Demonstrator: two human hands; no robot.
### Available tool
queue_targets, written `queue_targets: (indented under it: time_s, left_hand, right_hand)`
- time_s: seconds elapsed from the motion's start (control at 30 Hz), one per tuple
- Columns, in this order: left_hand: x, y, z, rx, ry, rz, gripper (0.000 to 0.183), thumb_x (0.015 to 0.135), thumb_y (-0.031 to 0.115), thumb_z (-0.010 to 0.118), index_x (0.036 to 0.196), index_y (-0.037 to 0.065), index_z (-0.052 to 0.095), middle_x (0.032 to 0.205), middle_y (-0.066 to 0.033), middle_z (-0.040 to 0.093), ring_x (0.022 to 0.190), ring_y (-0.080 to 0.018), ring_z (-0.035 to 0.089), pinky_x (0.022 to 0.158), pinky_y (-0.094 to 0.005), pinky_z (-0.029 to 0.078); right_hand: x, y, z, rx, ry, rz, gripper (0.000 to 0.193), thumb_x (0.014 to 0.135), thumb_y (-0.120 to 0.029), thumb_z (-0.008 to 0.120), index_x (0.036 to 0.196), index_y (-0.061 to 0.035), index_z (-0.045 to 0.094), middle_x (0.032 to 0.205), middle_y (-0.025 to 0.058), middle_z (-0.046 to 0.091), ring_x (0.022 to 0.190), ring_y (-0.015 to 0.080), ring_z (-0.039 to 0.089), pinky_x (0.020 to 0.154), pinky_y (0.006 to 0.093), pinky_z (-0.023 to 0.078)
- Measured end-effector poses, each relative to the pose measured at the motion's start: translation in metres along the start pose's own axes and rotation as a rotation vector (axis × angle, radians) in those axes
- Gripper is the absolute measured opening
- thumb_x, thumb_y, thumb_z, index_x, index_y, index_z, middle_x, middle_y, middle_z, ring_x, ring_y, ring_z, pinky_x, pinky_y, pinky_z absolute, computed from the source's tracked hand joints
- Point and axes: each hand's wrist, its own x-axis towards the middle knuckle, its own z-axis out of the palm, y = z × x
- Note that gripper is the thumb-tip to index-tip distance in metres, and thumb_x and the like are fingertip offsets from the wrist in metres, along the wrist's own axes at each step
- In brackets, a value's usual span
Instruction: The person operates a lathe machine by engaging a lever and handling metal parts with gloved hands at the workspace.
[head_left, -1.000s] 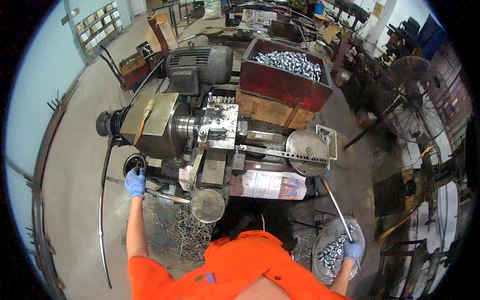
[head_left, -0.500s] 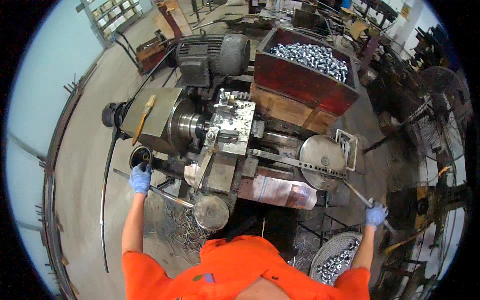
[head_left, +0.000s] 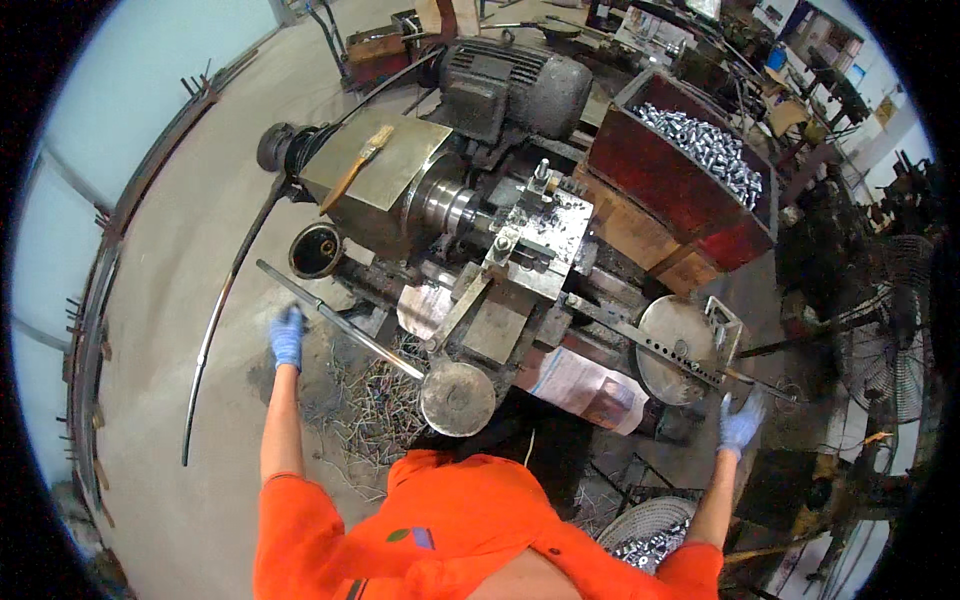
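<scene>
My left hand [head_left: 287,338], in a blue glove, is beside the long metal rod [head_left: 340,325] without gripping it. Its fingers point forward and look extended, though slightly blurred. That rod runs to a round grey metal disc [head_left: 457,398] in front of me. On the right, my gloved right hand [head_left: 740,428] has thumb and fingers apart, just below the lever rod [head_left: 760,383] by the big round plate [head_left: 683,345]. Between them stands a lathe with a shiny chuck [head_left: 450,208] and a metal tool post block [head_left: 545,235]. A dark round cup [head_left: 316,250] lies beyond my left hand.
A brush [head_left: 358,168] lies on the headstock cover [head_left: 415,140]. Behind are a motor [head_left: 515,85] and a red bin [head_left: 640,150] of small metal parts. A basket [head_left: 625,525] of parts is low right; metal shavings [head_left: 375,400] cover the floor. A fan [head_left: 885,350] stands right.
My left hand has pulled back from the cup. My right hand has let go of the right lever rod, which has swung upward. The view has turned, shifting the lathe to the right.
</scene>
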Motion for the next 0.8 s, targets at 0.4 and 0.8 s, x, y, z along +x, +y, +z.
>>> queue_targets:
  time_s: [0.4,0.8]
  left_hand:
    - [0.005,-0.026,0.112,1.185,-0.523,0.434,0.032,0.082,0.036,0.045,0.089,0.012,0.065,0.091,-0.0103,0.066,0.084,-0.0287,0.063,0.071,-0.0409,0.048]
    - [-0.022,-0.011,0.099,0.998,-0.55,0.375,0.03,0.077,0.04,0.056,0.084,0.014,0.069,0.082,-0.0142,0.067,0.079,-0.0317,0.065,0.068,-0.0432,0.051]
  right_hand:
    - [-0.13,-0.04,-0.053,0.496,-0.32,0.377,0.039,0.074,-0.035,0.07,0.089,0.0011,0.067,0.083,0.0159,0.067,0.077,0.027,0.065,0.076,0.0339,0.049]
    - [-0.053,-0.072,-0.117,0.722,-0.14,0.211,0.024,0.078,-0.02,0.069,0.081,0.0037,0.066,0.066,0.0048,0.064,0.061,0.0112,0.057,0.059,0.0277,0.046]
